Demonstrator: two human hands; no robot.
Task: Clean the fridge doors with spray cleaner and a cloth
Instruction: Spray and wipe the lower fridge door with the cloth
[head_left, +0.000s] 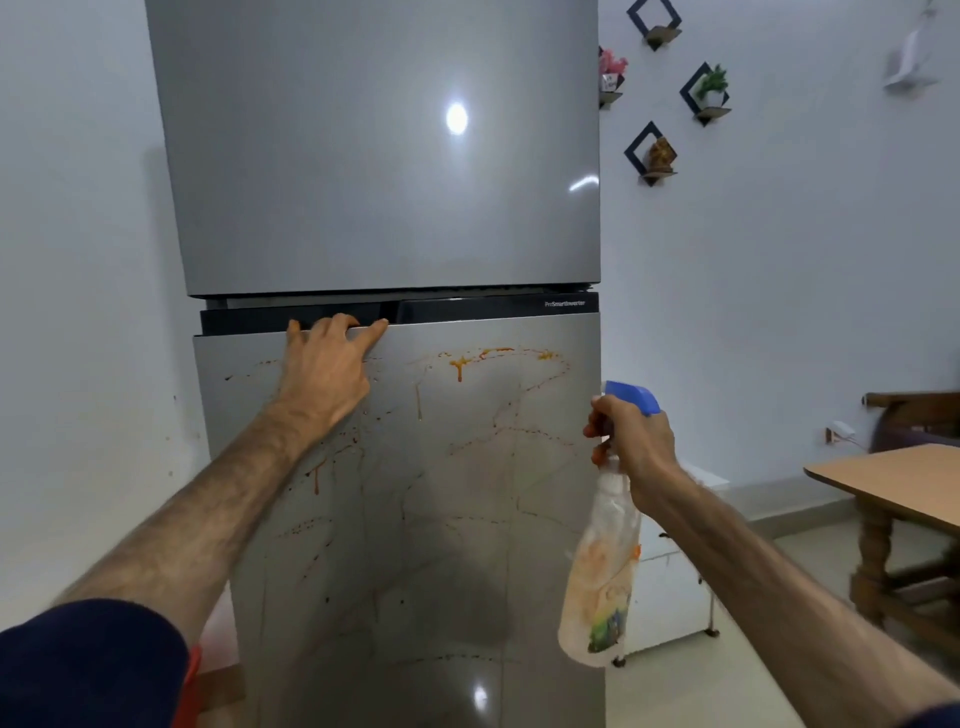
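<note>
blue-capped spray bottle (602, 566) hangs gripped below right hand (631, 441).

Legible text: "ProSmartInverter", small pale lettering on the black strip (467, 307) between upper and lower fridge doors, at about 3 o'clock along the strip. Spray bottle (602, 571) carries a coloured label near its base; print there unreadable.

The upper fridge door (374, 156) looks like smooth, glossy grey metal and reflects a light. The lower fridge door (415, 519) has the same finish with orange streaks. The spray bottle (602, 566) is translucent plastic, the table (893, 478) matt wood.
</note>
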